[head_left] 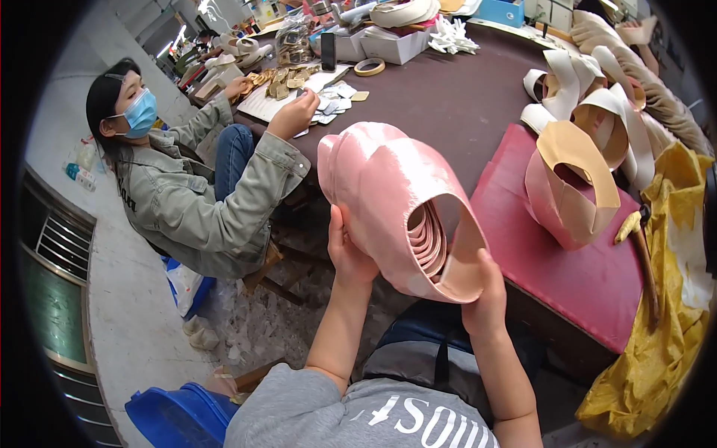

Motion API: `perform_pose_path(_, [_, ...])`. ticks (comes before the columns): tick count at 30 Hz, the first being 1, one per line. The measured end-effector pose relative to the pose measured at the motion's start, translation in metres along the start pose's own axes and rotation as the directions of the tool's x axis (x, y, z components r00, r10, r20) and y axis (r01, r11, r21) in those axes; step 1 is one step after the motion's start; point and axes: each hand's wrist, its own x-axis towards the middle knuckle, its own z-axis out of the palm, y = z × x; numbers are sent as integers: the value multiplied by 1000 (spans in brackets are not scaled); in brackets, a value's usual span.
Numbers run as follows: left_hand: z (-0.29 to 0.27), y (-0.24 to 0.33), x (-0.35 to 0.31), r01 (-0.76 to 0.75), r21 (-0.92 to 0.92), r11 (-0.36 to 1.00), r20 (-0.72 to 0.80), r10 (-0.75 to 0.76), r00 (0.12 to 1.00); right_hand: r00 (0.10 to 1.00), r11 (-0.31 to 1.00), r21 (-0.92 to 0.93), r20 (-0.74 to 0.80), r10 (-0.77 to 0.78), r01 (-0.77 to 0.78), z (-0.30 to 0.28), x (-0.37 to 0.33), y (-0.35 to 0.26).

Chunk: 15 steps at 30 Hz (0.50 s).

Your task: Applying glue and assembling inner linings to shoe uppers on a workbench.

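Note:
A nested stack of glossy pink shoe uppers [396, 175] is held up in front of me, tilted, with its round opening turned toward me. Inside the opening several curved pink layers show. My left hand [349, 250] grips the stack from its lower left side, its thumb up along the outside. My right hand [485, 291] is closed on the rim at the lower right, thumb over the edge. To the right, on a red padded board [515, 201], stands a separate pink upper piece with a beige lining [571, 153].
Curled white upper pieces [627, 127] lie at the table's right. A wooden-handled tool [646, 261] rests by a yellow plastic sheet [642, 373]. At the left, a masked co-worker [216, 187] sits handling small gold and white pieces. A tape roll [370, 67] lies on the brown table [448, 97].

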Motion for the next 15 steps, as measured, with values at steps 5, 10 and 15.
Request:
perform_pose_path(5, [-34, 4, 8, 81, -9, 997, 459, -68, 886, 995, 993, 76, 28, -97, 95, -8, -1, -10])
perform_pose_path(10, [-50, 4, 11, 39, 8, 999, 553, -37, 833, 992, 988, 89, -12, -125, 125, -15, 3, -18])
perform_pose_path(15, [-51, 14, 2, -44, 195, 980, 487, -58, 871, 993, 981, 151, -21, -119, 121, -23, 5, -15])
